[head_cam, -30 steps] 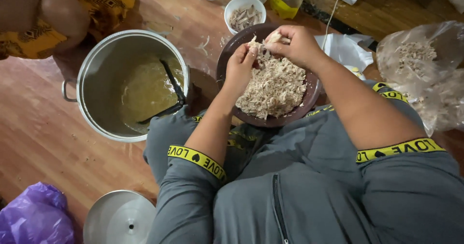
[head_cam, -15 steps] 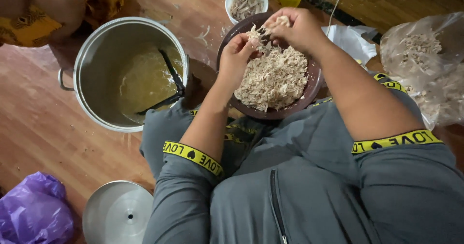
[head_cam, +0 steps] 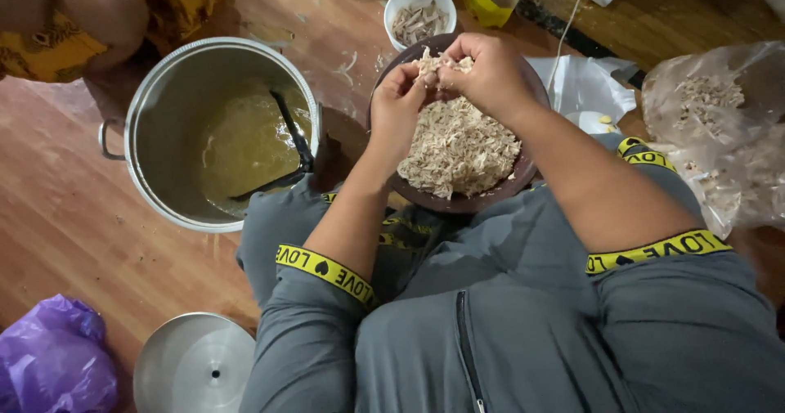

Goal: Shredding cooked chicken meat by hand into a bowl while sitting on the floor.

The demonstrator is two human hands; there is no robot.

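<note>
Reddish wooden floor (head_cam: 65,217); purple bag (head_cam: 49,364) lower left, clear plastic bag (head_cam: 719,135) at right. Both hands' fingers (head_cam: 441,74) pinch shredded meat (head_cam: 458,147) above the brown bowl (head_cam: 491,200).

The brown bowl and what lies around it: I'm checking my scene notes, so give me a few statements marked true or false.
1. Both the left hand and the right hand pinch a bit of shredded food over the brown bowl. True.
2. The steel pot is covered by its lid. False: the pot is open, with yellowish liquid and a dark ladle inside; the lid lies on the wooden floor.
3. A small white bowl sits beyond the brown bowl. True.
4. The purple bag lies inside the pot. False: it lies on the floor by the lid.
</note>
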